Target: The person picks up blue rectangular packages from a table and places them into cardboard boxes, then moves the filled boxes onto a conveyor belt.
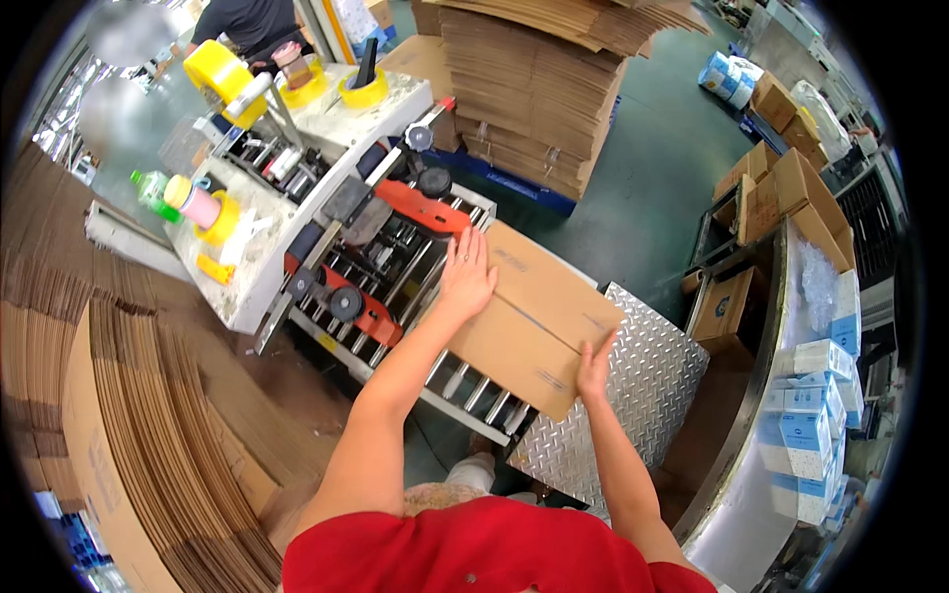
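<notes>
A closed cardboard box sits on the metal rollers in front of me, its two top flaps meeting along a middle seam. My left hand lies flat on the box's left end with its fingers stretched out, close to the red guide of a carton taping machine. At the opposite end, my right hand grips the box's edge, thumb on top and fingers along the side. Rollers show under the near side of the box. A second red guide stands left of my left forearm.
A diamond-plate metal platform adjoins the rollers at right. Flat cardboard stacks stand at left and beyond the machine. Tape rolls and bottles are on the machine. Blue-white packages line the right-hand metal counter.
</notes>
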The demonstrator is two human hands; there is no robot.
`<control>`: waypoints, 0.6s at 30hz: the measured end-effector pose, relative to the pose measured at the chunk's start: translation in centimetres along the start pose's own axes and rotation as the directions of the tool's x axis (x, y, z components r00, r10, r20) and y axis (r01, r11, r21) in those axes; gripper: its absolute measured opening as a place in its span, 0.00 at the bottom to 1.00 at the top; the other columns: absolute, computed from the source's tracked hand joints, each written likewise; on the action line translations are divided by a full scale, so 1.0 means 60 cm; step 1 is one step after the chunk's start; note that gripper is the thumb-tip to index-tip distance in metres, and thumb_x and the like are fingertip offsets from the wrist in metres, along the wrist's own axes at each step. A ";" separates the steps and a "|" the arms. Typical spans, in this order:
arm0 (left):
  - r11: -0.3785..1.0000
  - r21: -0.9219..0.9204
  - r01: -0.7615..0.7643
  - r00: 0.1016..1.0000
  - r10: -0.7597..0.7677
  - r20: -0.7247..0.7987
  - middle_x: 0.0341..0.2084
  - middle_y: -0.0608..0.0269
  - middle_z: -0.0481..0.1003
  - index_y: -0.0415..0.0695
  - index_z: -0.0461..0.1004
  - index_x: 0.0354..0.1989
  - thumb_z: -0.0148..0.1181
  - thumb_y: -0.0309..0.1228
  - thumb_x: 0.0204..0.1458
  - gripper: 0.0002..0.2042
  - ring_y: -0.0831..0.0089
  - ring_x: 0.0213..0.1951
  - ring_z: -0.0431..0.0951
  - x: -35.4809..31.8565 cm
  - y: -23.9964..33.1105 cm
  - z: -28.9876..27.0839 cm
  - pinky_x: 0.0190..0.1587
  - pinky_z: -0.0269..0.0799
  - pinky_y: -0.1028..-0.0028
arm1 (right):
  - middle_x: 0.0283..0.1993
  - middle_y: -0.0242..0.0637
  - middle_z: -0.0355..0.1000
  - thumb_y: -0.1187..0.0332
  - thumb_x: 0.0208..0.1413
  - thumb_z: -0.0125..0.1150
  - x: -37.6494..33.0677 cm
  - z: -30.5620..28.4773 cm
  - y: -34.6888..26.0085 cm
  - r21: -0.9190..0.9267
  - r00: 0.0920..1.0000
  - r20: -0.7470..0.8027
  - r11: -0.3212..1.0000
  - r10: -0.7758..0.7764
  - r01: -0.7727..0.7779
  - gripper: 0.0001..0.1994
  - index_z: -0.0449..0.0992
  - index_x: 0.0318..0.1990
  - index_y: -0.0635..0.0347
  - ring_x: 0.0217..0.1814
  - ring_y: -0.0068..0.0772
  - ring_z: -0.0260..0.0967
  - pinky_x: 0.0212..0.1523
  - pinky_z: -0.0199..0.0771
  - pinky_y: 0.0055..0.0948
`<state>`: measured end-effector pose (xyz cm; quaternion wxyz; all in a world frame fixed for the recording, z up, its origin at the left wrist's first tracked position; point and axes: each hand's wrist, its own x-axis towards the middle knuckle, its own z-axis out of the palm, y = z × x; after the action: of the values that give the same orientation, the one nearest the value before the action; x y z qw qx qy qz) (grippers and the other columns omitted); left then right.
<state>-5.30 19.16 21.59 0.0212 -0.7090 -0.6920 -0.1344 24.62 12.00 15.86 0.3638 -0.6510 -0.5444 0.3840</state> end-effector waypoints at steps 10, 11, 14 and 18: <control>0.989 -0.133 0.071 0.991 -0.055 0.120 0.67 0.47 0.47 0.35 0.50 0.66 0.49 0.44 0.54 0.35 0.56 0.70 0.42 0.039 -0.078 -0.020 0.69 0.35 0.57 | 0.66 0.62 0.47 0.70 0.53 0.55 0.055 0.273 -0.130 -0.124 0.954 -0.224 0.977 -0.199 0.175 0.41 0.36 0.69 0.66 0.68 0.61 0.46 0.68 0.45 0.44; 0.996 -0.061 0.068 0.993 -0.061 0.105 0.68 0.47 0.46 0.33 0.47 0.66 0.48 0.45 0.55 0.36 0.55 0.70 0.42 0.034 -0.092 -0.002 0.69 0.34 0.57 | 0.66 0.64 0.46 0.68 0.54 0.54 0.049 0.280 -0.181 -0.071 0.987 -0.102 0.990 -0.125 0.118 0.41 0.35 0.69 0.67 0.68 0.60 0.45 0.68 0.44 0.44; 0.996 -0.058 -0.072 0.990 0.079 0.121 0.68 0.46 0.45 0.32 0.45 0.66 0.46 0.45 0.56 0.36 0.55 0.69 0.41 0.052 -0.040 0.007 0.69 0.33 0.57 | 0.71 0.62 0.29 0.65 0.59 0.48 0.091 0.338 -0.161 -0.048 0.997 0.040 0.996 -0.071 0.073 0.40 0.28 0.69 0.65 0.74 0.57 0.30 0.72 0.32 0.40; 0.995 -0.099 -0.016 0.988 0.031 0.149 0.68 0.45 0.43 0.31 0.45 0.66 0.48 0.43 0.56 0.36 0.53 0.69 0.40 0.036 -0.065 0.016 0.69 0.34 0.58 | 0.70 0.56 0.41 0.65 0.60 0.45 0.111 0.285 -0.224 0.125 0.895 0.436 0.991 -0.093 0.042 0.32 0.42 0.68 0.64 0.74 0.52 0.36 0.71 0.37 0.38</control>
<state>-8.96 21.62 20.54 -0.0640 -0.7254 -0.6758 -0.1139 4.30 21.47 19.61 0.2802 -0.5063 -0.6124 0.5387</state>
